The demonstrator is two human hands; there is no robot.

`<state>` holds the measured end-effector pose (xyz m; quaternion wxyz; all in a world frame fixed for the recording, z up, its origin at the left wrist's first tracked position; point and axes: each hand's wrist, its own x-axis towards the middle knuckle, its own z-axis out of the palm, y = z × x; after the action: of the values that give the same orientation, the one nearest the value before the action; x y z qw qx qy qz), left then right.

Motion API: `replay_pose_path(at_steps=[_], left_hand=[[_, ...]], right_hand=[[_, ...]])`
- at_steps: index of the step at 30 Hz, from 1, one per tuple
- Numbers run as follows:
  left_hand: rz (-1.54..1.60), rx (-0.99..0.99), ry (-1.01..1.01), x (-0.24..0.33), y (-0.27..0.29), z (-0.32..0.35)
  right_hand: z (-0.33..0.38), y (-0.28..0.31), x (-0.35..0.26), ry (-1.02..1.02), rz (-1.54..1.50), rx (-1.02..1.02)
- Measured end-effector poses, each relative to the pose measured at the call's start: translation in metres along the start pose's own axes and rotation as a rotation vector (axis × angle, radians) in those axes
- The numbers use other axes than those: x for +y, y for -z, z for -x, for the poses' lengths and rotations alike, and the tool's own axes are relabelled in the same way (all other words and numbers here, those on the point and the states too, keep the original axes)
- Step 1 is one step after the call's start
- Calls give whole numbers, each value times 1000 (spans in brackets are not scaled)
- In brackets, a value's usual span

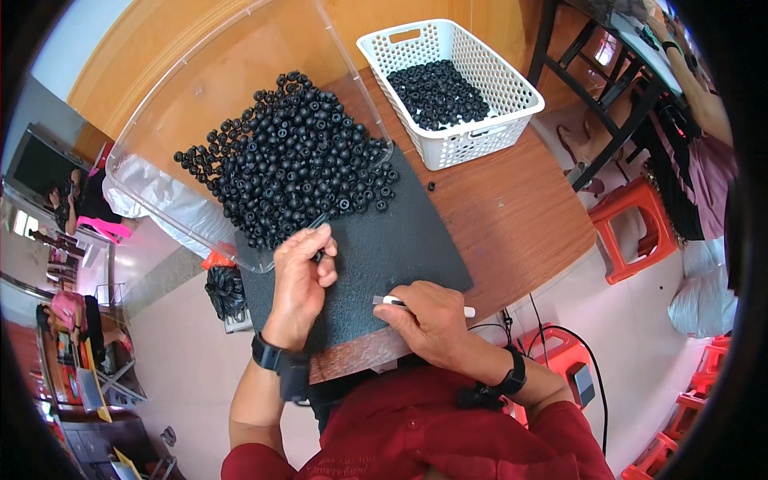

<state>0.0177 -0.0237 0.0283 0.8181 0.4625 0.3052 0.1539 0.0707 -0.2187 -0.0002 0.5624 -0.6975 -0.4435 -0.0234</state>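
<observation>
My right hand (pixel 430 320) is closed round a white-handled craft knife (pixel 394 301), its short blade pointing left over the mat. My left hand (pixel 300 272) is closed, with a small black round part (pixel 318 256) showing between its fingers. Just beyond the left fingertips lies a big heap of black ring-like parts (pixel 296 160), several showing a hole in the middle. The heap spreads out of a clear plastic bin (pixel 240 48) onto a dark textured mat (pixel 384 248). The two hands are apart.
A white perforated basket (pixel 500 108) with many small black pieces stands at the far right of the wooden table (pixel 520 216). One loose black piece (pixel 431 186) lies beside it. A red stool (pixel 636 228) and cables (pixel 596 368) are to the right. Other people sit nearby on both sides.
</observation>
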Motion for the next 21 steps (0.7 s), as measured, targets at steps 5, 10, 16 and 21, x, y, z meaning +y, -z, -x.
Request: replay_pose_path(at_steps=[5, 10, 16, 21], left_hand=[[-924, 66, -626, -4, -2, -35], [-1507, 39, -978, -4, -3, -51], [-1544, 8, -1041, -10, 0, -48], [-590, -192, -255, 0, -2, -8]], right_hand=[[-2, 4, -1, -11, -8, 0], [-1, 3, 0, -8, -8, -1], [-1, 0, 2, 0, -4, -2], [-3, 3, 2, -19, 16, 6]])
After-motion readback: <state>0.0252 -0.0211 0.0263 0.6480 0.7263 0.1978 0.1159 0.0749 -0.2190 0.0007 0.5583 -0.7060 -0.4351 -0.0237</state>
